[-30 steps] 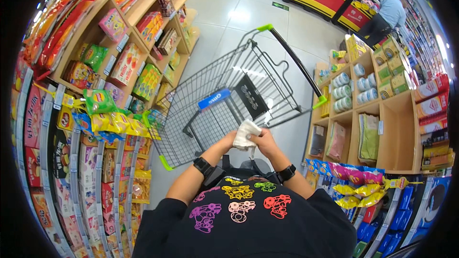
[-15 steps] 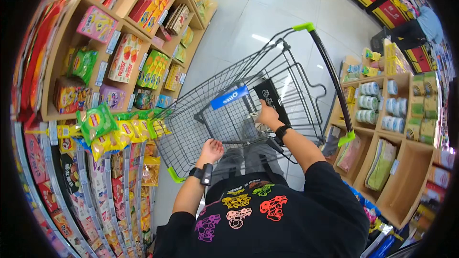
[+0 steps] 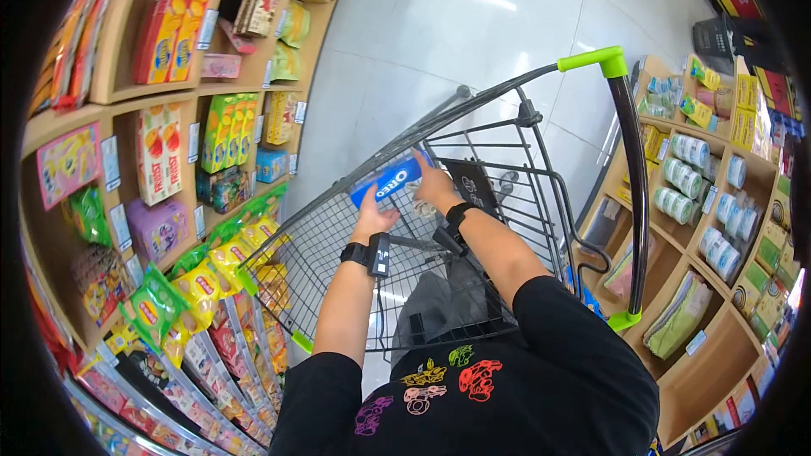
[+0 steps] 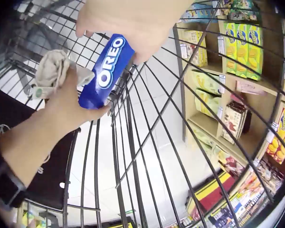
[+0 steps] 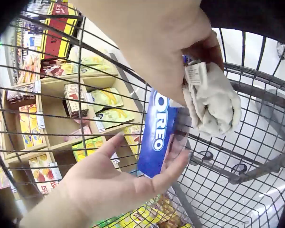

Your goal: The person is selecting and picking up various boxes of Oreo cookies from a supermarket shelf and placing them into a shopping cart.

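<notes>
A blue Oreo pack (image 3: 390, 182) is between my hands, within the cart's wire basket near its far side. My left hand (image 5: 109, 183) grips the lower end of the pack, thumb on one side and fingers round the other. My right hand (image 3: 437, 190) is at the opposite end, its fingers over the edge of the pack. A bundled off-white cloth (image 5: 213, 102) with a small label tag is held in the curled fingers of this same hand. In the left wrist view the cloth (image 4: 54, 71) sits beside the pack.
Around my hands stands the black wire shopping cart (image 3: 405, 283) with green handle ends. Wooden snack shelves (image 3: 135, 101) rise on the left, with hanging chip bags (image 3: 198, 287). More shelves (image 3: 676, 241) with cans and towels stand on the right.
Both hands have moved from near my body, where they held the cloth, forward to the Oreo pack in the cart. They parted on the way, and the cloth stayed with the right hand.
</notes>
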{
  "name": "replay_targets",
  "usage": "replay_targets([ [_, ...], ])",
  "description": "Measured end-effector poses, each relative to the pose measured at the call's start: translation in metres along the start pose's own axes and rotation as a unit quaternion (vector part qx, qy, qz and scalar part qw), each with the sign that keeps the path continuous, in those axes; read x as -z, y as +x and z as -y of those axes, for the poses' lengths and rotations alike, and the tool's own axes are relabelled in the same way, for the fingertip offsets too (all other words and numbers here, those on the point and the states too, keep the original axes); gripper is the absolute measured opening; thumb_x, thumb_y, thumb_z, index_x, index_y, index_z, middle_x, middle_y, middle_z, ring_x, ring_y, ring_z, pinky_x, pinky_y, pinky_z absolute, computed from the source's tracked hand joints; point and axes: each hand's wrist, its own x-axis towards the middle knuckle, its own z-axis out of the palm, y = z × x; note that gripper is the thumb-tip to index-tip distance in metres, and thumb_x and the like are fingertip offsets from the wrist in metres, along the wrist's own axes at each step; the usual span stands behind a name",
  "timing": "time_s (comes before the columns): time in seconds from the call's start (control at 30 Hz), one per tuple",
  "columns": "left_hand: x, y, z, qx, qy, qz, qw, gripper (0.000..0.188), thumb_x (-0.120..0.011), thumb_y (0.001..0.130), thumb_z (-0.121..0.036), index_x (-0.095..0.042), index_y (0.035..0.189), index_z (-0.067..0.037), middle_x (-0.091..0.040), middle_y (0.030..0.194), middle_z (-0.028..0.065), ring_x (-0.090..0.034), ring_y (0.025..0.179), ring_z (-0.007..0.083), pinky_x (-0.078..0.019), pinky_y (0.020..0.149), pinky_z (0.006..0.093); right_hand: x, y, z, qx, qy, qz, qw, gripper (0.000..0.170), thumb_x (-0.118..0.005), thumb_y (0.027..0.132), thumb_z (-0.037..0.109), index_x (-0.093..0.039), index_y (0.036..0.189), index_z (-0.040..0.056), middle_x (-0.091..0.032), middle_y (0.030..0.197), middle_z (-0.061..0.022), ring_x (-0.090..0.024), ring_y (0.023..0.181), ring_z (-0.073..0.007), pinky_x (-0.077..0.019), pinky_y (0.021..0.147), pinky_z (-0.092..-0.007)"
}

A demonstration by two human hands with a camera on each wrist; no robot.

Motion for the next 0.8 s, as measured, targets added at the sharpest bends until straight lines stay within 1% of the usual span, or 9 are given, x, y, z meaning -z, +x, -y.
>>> replay_targets([
  [0.03,-0.004,0.015,-0.002,0.055,-0.062,-0.048,0.995,0.082,-0.073,0.06,-0.008,-0.027,0.129,-0.007,-0.043,0.117,0.0112,-0.049,0.104,0.0243,-0.042,0.089,0.0351,-0.002,0.004,-0.003,0.0,0.0,0.002,1.0,0.097,-0.07,0.057,0.013,-0.016,0.136,0.0267,-0.062,0.084,-0.0171,-0.06,0.081,-0.0339,-0.0486,0.07,-0.0411],
  [0.1,-0.005,0.002,-0.024,-0.148,0.17,-0.028,0.974,0.074,-0.074,0.057,-0.004,-0.038,0.122,-0.007,-0.048,0.111,0.0099,-0.048,0.103,0.0213,-0.0426,0.088,0.0351,-0.004,0.007,-0.006,-0.001,0.018,0.0,1.0,0.095,-0.07,0.058,0.013,-0.017,0.135,0.0266,-0.062,0.084,-0.0169,-0.06,0.08,-0.0344,-0.0484,0.07,-0.0419],
  [0.17,0.002,0.042,0.013,0.014,-0.188,-0.087,0.978,0.042,-0.063,0.071,-0.028,-0.05,0.11,-0.016,-0.051,0.106,0.0078,-0.047,0.102,0.0258,-0.0322,0.093,0.0479,-0.012,0.004,-0.008,0.01,0.028,-0.036,0.999,0.09,-0.069,0.059,0.013,-0.019,0.133,0.0258,-0.061,0.084,-0.0171,-0.06,0.079,-0.0352,-0.0479,0.068,-0.0431],
  [0.2,-0.001,0.049,0.004,0.248,-0.464,-0.116,0.842,0.033,-0.056,0.076,-0.036,-0.053,0.105,-0.019,-0.052,0.105,0.0066,-0.047,0.101,0.0273,-0.0277,0.095,0.0521,-0.017,-0.001,-0.009,-0.002,0.035,-0.03,0.999,0.09,-0.069,0.059,0.013,-0.019,0.133,0.0257,-0.061,0.084,-0.017,-0.06,0.079,-0.0352,-0.0479,0.068,-0.0432],
  [0.27,-0.011,0.047,-0.004,0.263,-0.485,-0.157,0.819,0.025,-0.044,0.084,-0.038,-0.055,0.098,-0.02,-0.054,0.106,0.0042,-0.046,0.103,0.0276,-0.0269,0.096,0.0514,-0.026,-0.012,-0.008,-0.023,0.044,-0.019,0.999,0.089,-0.069,0.059,0.014,-0.02,0.132,0.0255,-0.061,0.084,-0.0168,-0.06,0.078,-0.0353,-0.0477,0.067,-0.0435],
  [0.6,0.012,0.005,0.053,0.119,-0.506,-0.279,0.808,0.025,-0.063,0.076,-0.026,-0.052,0.098,-0.02,-0.054,0.102,0.0003,-0.051,0.096,0.0199,-0.0351,0.085,0.0449,-0.054,-0.06,-0.03,0.113,0.11,0.059,0.986,0.091,-0.074,0.056,0.025,-0.024,0.132,0.0183,-0.053,0.109,-0.0251,-0.055,0.093,-0.0401,-0.0446,0.081,-0.0407],
  [0.7,0.042,-0.015,0.086,0.107,-0.573,-0.197,0.788,0.033,-0.067,0.071,-0.013,-0.053,0.101,-0.016,-0.057,0.099,0.0039,-0.056,0.095,0.0182,-0.0483,0.075,0.0456,-0.041,-0.076,-0.037,-0.006,0.031,0.011,0.999,0.084,-0.074,0.056,0.027,-0.033,0.128,0.013,-0.055,0.108,-0.022,-0.057,0.093,-0.0367,-0.0445,0.082,-0.0391],
  [0.77,0.055,-0.003,0.132,0.032,-0.363,-0.185,0.913,0.022,-0.063,0.074,-0.026,-0.056,0.094,-0.023,-0.055,0.099,-0.0027,-0.053,0.093,0.0139,-0.0394,0.081,0.0462,-0.035,-0.085,-0.046,-0.032,0.04,-0.042,0.998,0.076,-0.074,0.057,0.028,-0.041,0.124,0.0104,-0.057,0.105,-0.0196,-0.058,0.091,-0.0332,-0.0455,0.08,-0.0373],
  [0.8,0.048,-0.053,0.084,0.132,-0.489,-0.177,0.844,0.019,-0.061,0.075,-0.029,-0.057,0.093,-0.025,-0.055,0.098,-0.0048,-0.052,0.091,0.0137,-0.0363,0.082,0.0454,-0.03,-0.095,-0.047,-0.031,0.071,-0.053,0.996,0.072,-0.074,0.057,0.028,-0.045,0.12,0.0099,-0.058,0.103,-0.0187,-0.059,0.09,-0.0314,-0.0459,0.079,-0.036],
])
